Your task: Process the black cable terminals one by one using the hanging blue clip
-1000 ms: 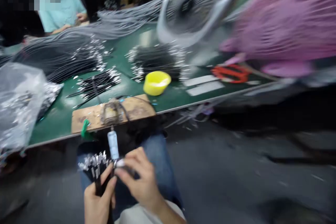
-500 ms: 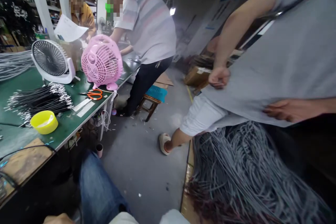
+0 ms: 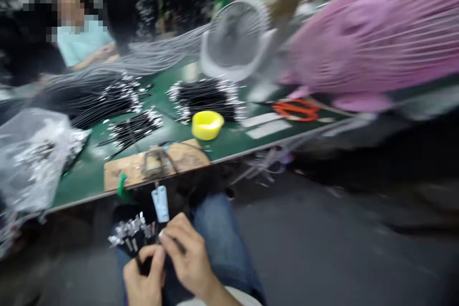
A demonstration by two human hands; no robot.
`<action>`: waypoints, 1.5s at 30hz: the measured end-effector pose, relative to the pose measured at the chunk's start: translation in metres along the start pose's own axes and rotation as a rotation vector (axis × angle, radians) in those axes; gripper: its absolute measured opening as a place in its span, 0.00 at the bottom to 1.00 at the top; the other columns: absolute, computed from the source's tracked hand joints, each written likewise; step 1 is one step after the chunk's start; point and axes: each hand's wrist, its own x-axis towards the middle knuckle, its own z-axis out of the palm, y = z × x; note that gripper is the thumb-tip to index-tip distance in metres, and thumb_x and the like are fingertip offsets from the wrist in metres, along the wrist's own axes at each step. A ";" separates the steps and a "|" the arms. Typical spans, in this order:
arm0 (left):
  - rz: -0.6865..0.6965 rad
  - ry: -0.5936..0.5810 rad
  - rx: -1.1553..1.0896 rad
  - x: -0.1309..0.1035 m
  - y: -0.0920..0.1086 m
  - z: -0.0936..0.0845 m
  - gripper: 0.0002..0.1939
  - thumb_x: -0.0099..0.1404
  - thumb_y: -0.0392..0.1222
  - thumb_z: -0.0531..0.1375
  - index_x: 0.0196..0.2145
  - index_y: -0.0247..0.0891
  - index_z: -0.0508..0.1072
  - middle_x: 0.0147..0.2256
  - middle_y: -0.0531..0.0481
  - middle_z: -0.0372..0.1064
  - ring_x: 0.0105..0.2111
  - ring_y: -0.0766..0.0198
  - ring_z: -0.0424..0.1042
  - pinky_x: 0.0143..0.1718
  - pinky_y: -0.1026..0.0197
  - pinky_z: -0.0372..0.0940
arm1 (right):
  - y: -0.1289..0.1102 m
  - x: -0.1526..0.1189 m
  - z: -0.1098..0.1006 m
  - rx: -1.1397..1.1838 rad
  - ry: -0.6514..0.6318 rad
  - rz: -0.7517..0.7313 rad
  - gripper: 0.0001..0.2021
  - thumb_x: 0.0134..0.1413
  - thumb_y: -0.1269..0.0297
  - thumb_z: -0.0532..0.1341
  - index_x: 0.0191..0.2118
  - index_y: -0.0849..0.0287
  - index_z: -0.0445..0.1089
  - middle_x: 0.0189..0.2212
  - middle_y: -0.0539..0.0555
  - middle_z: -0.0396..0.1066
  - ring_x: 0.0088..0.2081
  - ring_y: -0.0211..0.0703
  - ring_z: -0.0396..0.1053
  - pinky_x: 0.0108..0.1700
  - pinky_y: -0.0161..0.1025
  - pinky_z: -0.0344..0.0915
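Observation:
Above my lap, my left hand (image 3: 143, 272) is closed around a bundle of short black cables (image 3: 133, 236) with silvery metal ends fanning upward. Close against it, my right hand (image 3: 190, 256) is pinched at the fingertips; what sits between them is blurred and too small to name. A light blue tab (image 3: 160, 203) hangs from the bench edge just above both hands. Behind it, a metal fixture (image 3: 154, 165) is mounted on a wooden board (image 3: 188, 153), with a green piece (image 3: 122, 184) at the board's front.
On the green table (image 3: 86, 172) are black cable piles (image 3: 208, 98), a yellow tape roll (image 3: 207, 125), orange-handled scissors (image 3: 297, 110), a white fan (image 3: 236, 38) and a pink fan (image 3: 351, 43). A plastic bag (image 3: 32, 158) lies left. A person (image 3: 84, 40) is across the table.
My view has swung left from the aisle and co-workers to the bench. Both my hands are now visible together with the cable bundle; before, only part of one hand showed at the bottom edge.

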 end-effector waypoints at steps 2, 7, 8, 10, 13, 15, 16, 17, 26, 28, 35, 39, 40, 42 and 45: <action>-0.002 0.025 -0.028 0.001 -0.003 0.001 0.21 0.55 0.56 0.60 0.22 0.32 0.72 0.12 0.57 0.54 0.13 0.72 0.56 0.14 0.68 0.54 | 0.003 0.000 0.001 0.085 -0.034 0.060 0.09 0.52 0.60 0.59 0.26 0.54 0.73 0.25 0.54 0.66 0.30 0.45 0.61 0.36 0.43 0.60; -0.032 -0.002 -0.106 0.000 -0.006 0.002 0.26 0.53 0.61 0.58 0.20 0.31 0.72 0.11 0.55 0.53 0.11 0.73 0.52 0.13 0.67 0.49 | 0.001 0.004 0.000 0.397 -0.058 0.415 0.13 0.42 0.55 0.66 0.20 0.60 0.73 0.20 0.51 0.62 0.22 0.37 0.56 0.23 0.34 0.56; -0.040 -0.015 -0.117 0.000 -0.006 0.002 0.26 0.53 0.61 0.58 0.20 0.31 0.72 0.11 0.54 0.54 0.11 0.73 0.52 0.13 0.67 0.48 | 0.000 0.005 -0.002 0.413 -0.066 0.436 0.13 0.41 0.54 0.66 0.23 0.60 0.75 0.20 0.51 0.63 0.22 0.37 0.56 0.23 0.34 0.56; -0.053 -0.039 -0.132 -0.001 -0.006 0.000 0.26 0.53 0.60 0.58 0.20 0.30 0.72 0.12 0.54 0.55 0.11 0.74 0.52 0.12 0.68 0.47 | -0.004 0.007 -0.008 0.367 -0.092 0.386 0.12 0.41 0.55 0.67 0.29 0.59 0.76 0.23 0.52 0.65 0.24 0.37 0.59 0.24 0.34 0.59; -0.066 -0.064 -0.142 -0.001 -0.006 -0.002 0.25 0.53 0.59 0.59 0.20 0.30 0.72 0.14 0.53 0.57 0.11 0.75 0.52 0.12 0.68 0.47 | -0.009 0.010 -0.015 0.221 -0.152 0.263 0.08 0.42 0.60 0.67 0.29 0.58 0.75 0.25 0.53 0.67 0.26 0.39 0.62 0.27 0.35 0.61; -0.072 -0.077 -0.142 -0.001 -0.006 -0.002 0.24 0.53 0.58 0.60 0.19 0.31 0.72 0.13 0.54 0.56 0.11 0.75 0.51 0.12 0.68 0.47 | -0.011 0.011 -0.017 0.179 -0.162 0.245 0.08 0.42 0.60 0.67 0.23 0.59 0.73 0.23 0.53 0.66 0.24 0.39 0.61 0.25 0.34 0.60; -0.074 -0.080 -0.140 -0.001 -0.006 -0.002 0.23 0.52 0.57 0.60 0.19 0.31 0.71 0.12 0.55 0.54 0.11 0.75 0.51 0.12 0.68 0.47 | -0.011 0.011 -0.016 0.186 -0.156 0.260 0.10 0.42 0.58 0.67 0.22 0.59 0.71 0.21 0.52 0.64 0.23 0.38 0.60 0.24 0.34 0.59; -0.074 -0.080 -0.137 -0.002 -0.005 -0.002 0.21 0.52 0.56 0.61 0.18 0.32 0.71 0.11 0.56 0.53 0.11 0.75 0.50 0.12 0.68 0.48 | -0.010 0.010 -0.015 0.199 -0.141 0.282 0.12 0.41 0.57 0.67 0.21 0.60 0.69 0.20 0.51 0.63 0.22 0.37 0.59 0.23 0.34 0.57; -0.058 -0.084 -0.140 -0.005 -0.004 0.004 0.14 0.52 0.49 0.63 0.20 0.34 0.74 0.11 0.56 0.58 0.12 0.72 0.56 0.14 0.67 0.56 | -0.007 -0.005 -0.002 -0.061 0.181 -0.190 0.06 0.49 0.68 0.62 0.24 0.55 0.71 0.20 0.52 0.64 0.25 0.42 0.60 0.29 0.39 0.58; -0.047 -0.120 -0.154 -0.002 -0.002 0.002 0.14 0.52 0.50 0.63 0.22 0.34 0.76 0.10 0.55 0.59 0.11 0.72 0.56 0.13 0.67 0.56 | -0.008 -0.002 -0.005 0.077 0.069 -0.055 0.06 0.49 0.63 0.63 0.24 0.56 0.71 0.21 0.52 0.64 0.25 0.41 0.59 0.27 0.38 0.58; 0.031 -0.179 -0.199 0.012 0.012 -0.003 0.10 0.47 0.45 0.67 0.22 0.35 0.79 0.22 0.46 0.75 0.24 0.61 0.73 0.29 0.61 0.69 | -0.012 0.017 -0.026 0.518 -0.373 0.636 0.16 0.37 0.54 0.69 0.26 0.62 0.71 0.20 0.48 0.61 0.21 0.32 0.55 0.23 0.31 0.53; 0.091 -0.097 -0.123 0.008 0.020 -0.004 0.05 0.48 0.40 0.66 0.20 0.35 0.78 0.19 0.48 0.74 0.20 0.64 0.70 0.24 0.64 0.67 | -0.013 0.038 -0.037 0.345 -0.343 0.571 0.15 0.38 0.55 0.69 0.26 0.62 0.71 0.21 0.49 0.64 0.23 0.34 0.58 0.25 0.32 0.55; 0.100 -0.076 -0.104 0.006 0.022 -0.004 0.04 0.48 0.39 0.66 0.20 0.35 0.78 0.18 0.48 0.74 0.19 0.64 0.70 0.24 0.64 0.66 | -0.014 0.045 -0.037 0.325 -0.312 0.546 0.16 0.37 0.54 0.69 0.25 0.63 0.71 0.20 0.48 0.63 0.23 0.33 0.57 0.24 0.31 0.55; 0.114 -0.043 -0.087 0.004 0.024 -0.006 0.03 0.47 0.37 0.66 0.20 0.35 0.78 0.19 0.47 0.74 0.20 0.62 0.71 0.24 0.63 0.67 | -0.018 0.059 -0.031 0.327 -0.259 0.510 0.20 0.35 0.49 0.68 0.21 0.64 0.70 0.17 0.47 0.61 0.21 0.31 0.54 0.22 0.30 0.52; 0.129 -0.009 -0.080 0.004 0.027 -0.008 0.02 0.46 0.36 0.66 0.20 0.34 0.78 0.21 0.47 0.75 0.22 0.60 0.72 0.25 0.62 0.67 | -0.023 0.073 -0.016 0.393 -0.241 0.520 0.23 0.32 0.44 0.67 0.19 0.64 0.69 0.15 0.47 0.60 0.19 0.29 0.53 0.20 0.30 0.51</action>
